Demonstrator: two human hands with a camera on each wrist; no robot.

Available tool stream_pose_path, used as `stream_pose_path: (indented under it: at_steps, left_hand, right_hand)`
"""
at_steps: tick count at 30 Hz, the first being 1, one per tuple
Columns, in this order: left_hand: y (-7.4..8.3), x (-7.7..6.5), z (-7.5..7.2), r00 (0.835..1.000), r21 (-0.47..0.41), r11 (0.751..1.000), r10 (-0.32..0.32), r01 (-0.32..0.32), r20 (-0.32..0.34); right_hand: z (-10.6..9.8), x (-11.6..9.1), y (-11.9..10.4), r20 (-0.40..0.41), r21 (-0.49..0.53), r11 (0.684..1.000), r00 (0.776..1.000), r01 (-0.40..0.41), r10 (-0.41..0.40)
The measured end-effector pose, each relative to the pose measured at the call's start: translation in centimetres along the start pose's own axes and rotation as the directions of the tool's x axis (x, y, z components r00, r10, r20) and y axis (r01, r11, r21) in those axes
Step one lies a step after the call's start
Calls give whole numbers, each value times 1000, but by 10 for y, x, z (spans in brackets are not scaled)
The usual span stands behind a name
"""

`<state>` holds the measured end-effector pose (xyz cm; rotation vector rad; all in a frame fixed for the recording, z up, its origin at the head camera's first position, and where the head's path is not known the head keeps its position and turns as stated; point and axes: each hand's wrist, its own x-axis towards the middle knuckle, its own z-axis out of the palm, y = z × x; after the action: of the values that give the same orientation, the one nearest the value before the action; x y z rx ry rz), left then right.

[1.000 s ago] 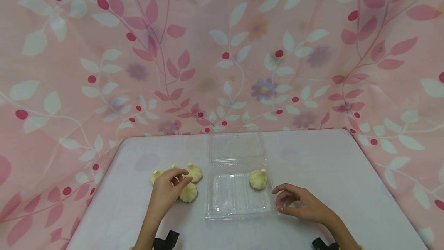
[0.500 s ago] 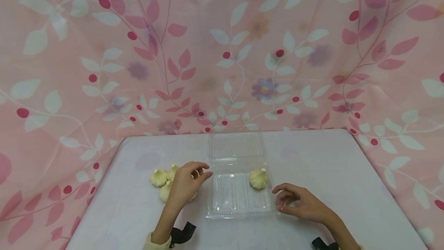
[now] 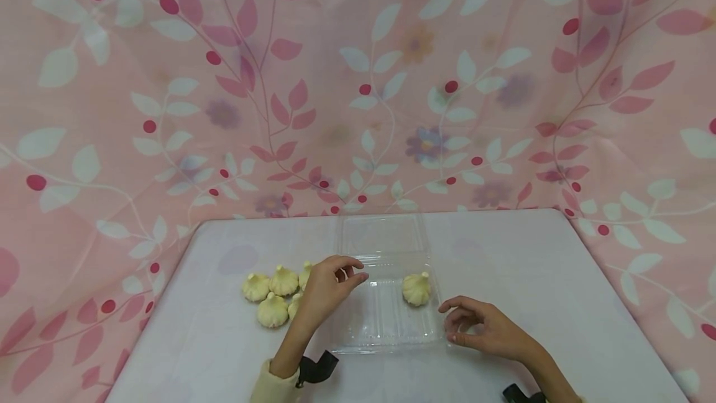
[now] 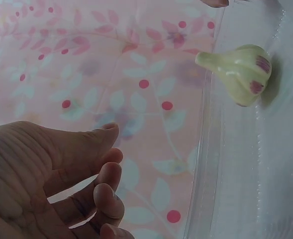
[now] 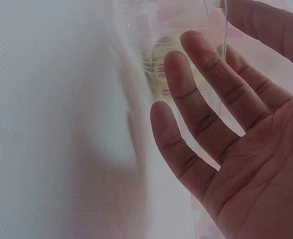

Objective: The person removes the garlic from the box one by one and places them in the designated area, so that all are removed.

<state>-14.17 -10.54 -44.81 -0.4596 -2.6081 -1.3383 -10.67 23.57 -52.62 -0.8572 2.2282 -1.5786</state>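
Note:
A clear plastic clamshell box [image 3: 386, 322] lies with its lid [image 3: 381, 235] folded back. One garlic bulb [image 3: 416, 289] sits at the right of its base; the left wrist view shows purple patches on this bulb [image 4: 243, 74]. Above the box's left side, my left hand [image 3: 327, 291] has thumb and fingers loosely bent, with nothing between them in the left wrist view. My right hand [image 3: 485, 328] is at the box's right wall, its fingers [image 5: 201, 99] spread and gently bent alongside the clear plastic. To the left lie several more garlic bulbs [image 3: 272, 311], some partly hidden behind my left hand.
The box and bulbs are on a white-covered table [image 3: 503, 247]. A pink floral cloth [image 3: 358, 111] hangs behind its far edge. Each wrist carries a black camera mount, with the left mount [image 3: 317, 367] low over the table.
My left hand has moved right, from over the group of garlic bulbs to above the box's left side, uncovering bulbs behind it. My right hand, the box and the bulb in it have stayed put.

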Motion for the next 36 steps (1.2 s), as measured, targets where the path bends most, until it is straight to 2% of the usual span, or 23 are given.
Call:
stream_pose_path:
  at_steps: [14,28,36]
  left_hand:
    - [12,18,32,997,-21,1000,25,-23,78]
    - [22,29,63,990,32,997,-67,64,126]
    - [24,37,76,982,-25,992,-121,126,143]
  right_hand:
    - [-1,0,-1,-1,-10,1000,1000,-10,10]
    - [-1,0,2,1,-13,1000,1000,-15,15]
    - [-1,1,2,2,-5,1000,1000,2,-2]
